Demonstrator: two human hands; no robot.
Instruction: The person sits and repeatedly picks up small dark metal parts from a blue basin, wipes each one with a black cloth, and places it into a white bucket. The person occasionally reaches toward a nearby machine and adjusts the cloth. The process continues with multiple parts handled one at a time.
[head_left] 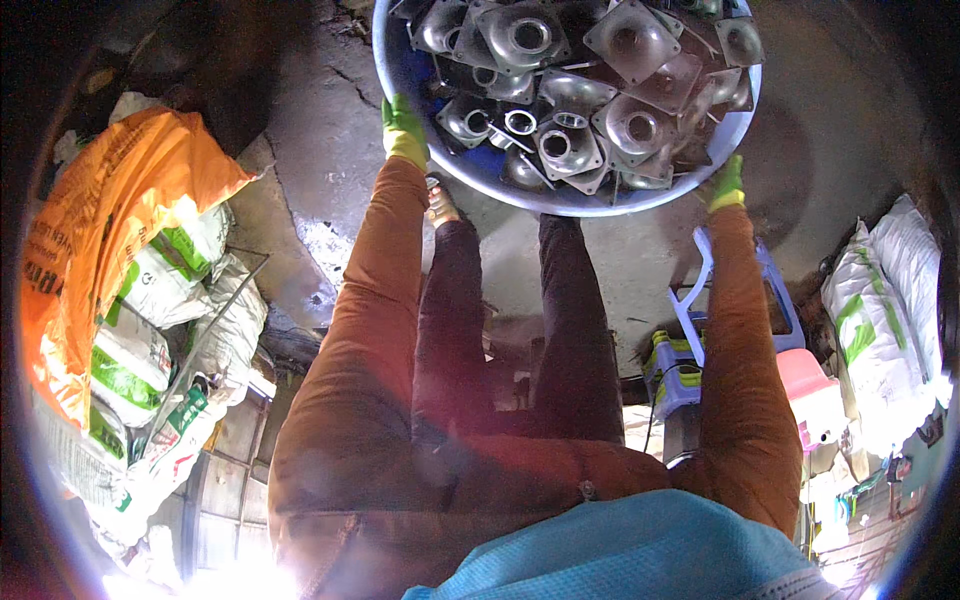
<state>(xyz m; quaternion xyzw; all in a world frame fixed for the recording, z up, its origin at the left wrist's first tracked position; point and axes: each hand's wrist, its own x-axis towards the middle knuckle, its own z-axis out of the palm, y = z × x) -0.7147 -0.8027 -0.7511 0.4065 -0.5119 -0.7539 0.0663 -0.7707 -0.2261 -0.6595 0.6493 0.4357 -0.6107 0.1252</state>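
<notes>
A large round light-blue basin (590,208) is in front of me, heaped with grey, square-flanged metal parts (640,130) that have round collars and small corner holes. Both my arms reach out to it in brown sleeves. My left hand (403,130), in a green and yellow glove, grips the basin's left side near the rim. On the opposite side my right hand (728,185), gloved the same way, holds the rim at the lower right. The fingers of both hands are partly hidden by the basin's wall.
An orange sack (130,210) lies over white and green bags (130,365) at the left. To the right are a blue-purple plastic stool (775,290), a pink plastic thing (803,373) and white sacks (870,320). The dark concrete floor (310,90) has cracks.
</notes>
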